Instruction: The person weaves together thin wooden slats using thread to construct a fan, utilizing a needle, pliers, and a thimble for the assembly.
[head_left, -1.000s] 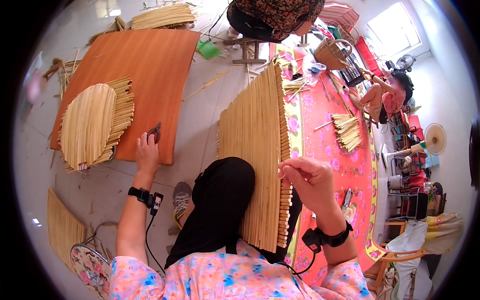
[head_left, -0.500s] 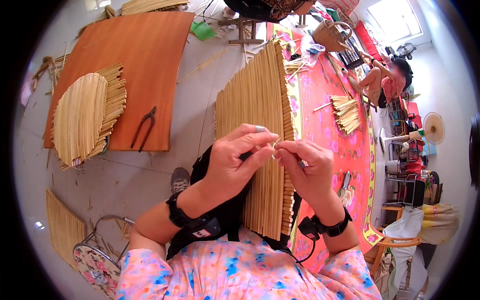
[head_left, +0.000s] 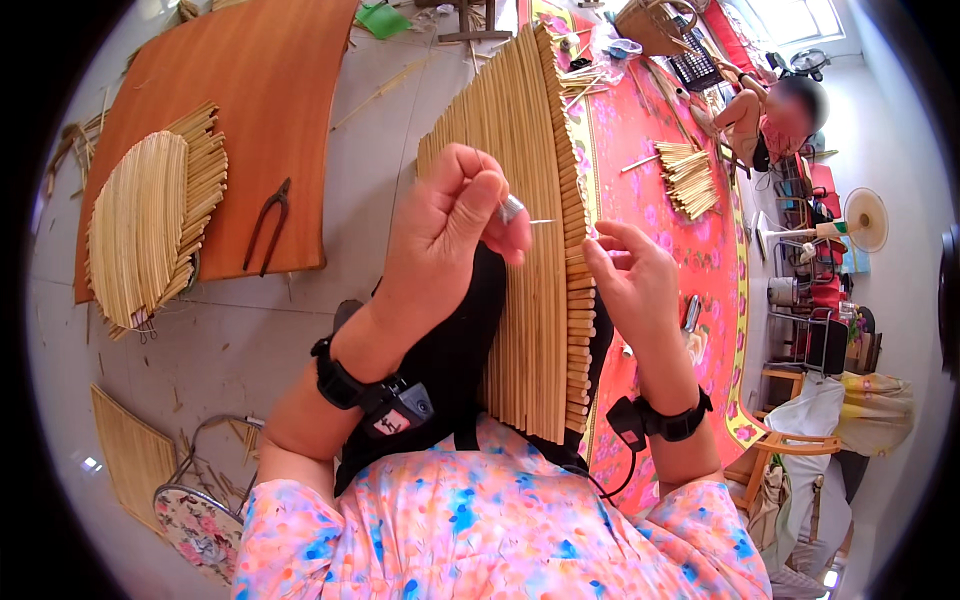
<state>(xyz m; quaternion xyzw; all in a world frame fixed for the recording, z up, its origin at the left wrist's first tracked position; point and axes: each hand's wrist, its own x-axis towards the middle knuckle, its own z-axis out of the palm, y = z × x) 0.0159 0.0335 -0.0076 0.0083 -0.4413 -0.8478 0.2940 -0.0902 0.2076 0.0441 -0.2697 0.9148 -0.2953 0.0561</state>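
A panel of pale straw-coloured sticks (head_left: 535, 330), set side by side, rests across my lap. Above its middle, my left hand (head_left: 445, 225) is closed, thumb pressed to the fingers, with a metal thimble ring (head_left: 511, 208) on one finger. A thin, shiny needle (head_left: 542, 221) juts from this hand toward the right; its other end is hidden by the fingers. My right hand (head_left: 640, 275) hovers by the panel's right edge, fingers loosely curled and slightly apart, with nothing visible between them. Any thread is too fine to make out.
At left, an orange-brown board (head_left: 270, 130) carries a rounded stick panel (head_left: 140, 225) and pliers (head_left: 267, 227). A red floral mat (head_left: 640, 330) on the right holds a stick bundle (head_left: 687, 180). A floral stool (head_left: 205, 535) stands lower left; another person (head_left: 785, 130) sits far right.
My hands, together over the panel before, have come apart. The left rose and moved away with the needle; the right loosened its pinch and shifted slightly up. The whole view shifted a little.
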